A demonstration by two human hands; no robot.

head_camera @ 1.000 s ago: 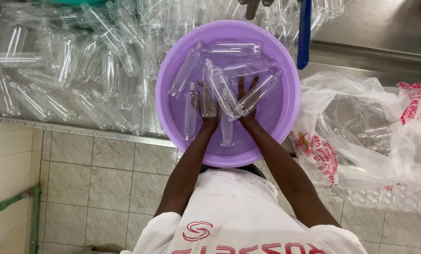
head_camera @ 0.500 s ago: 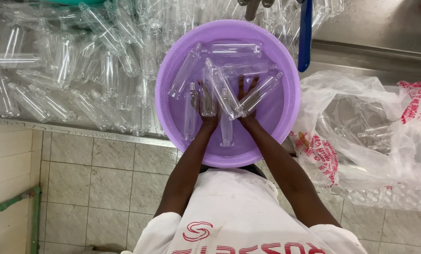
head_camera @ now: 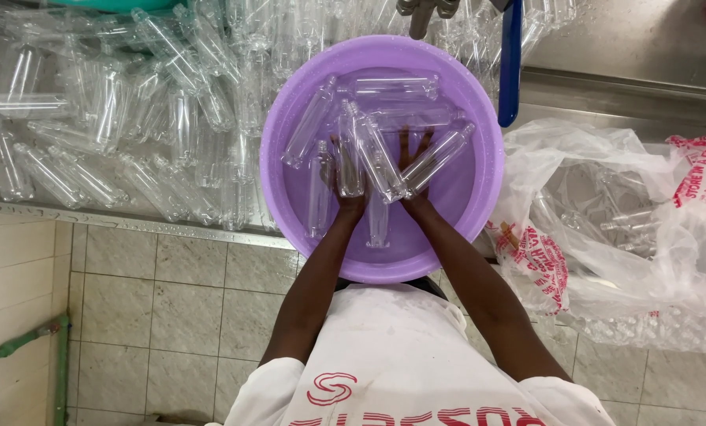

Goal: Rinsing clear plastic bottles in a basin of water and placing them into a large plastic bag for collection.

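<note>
A purple plastic basin (head_camera: 455,213) stands at the counter's front edge and holds several clear plastic bottles. Both my hands reach into it. My left hand (head_camera: 345,185) is wrapped around an upright clear bottle (head_camera: 350,162). My right hand (head_camera: 413,162) lies with fingers spread under two slanted clear bottles (head_camera: 380,158), touching them; the bottles hide most of its palm. Other bottles (head_camera: 309,122) lie loose against the basin's left wall and along its back.
A large heap of clear bottles (head_camera: 124,134) covers the steel counter to the left. A white plastic bag (head_camera: 605,237) with more bottles sits to the right. A blue handle (head_camera: 510,63) hangs behind the basin. Tiled floor lies below.
</note>
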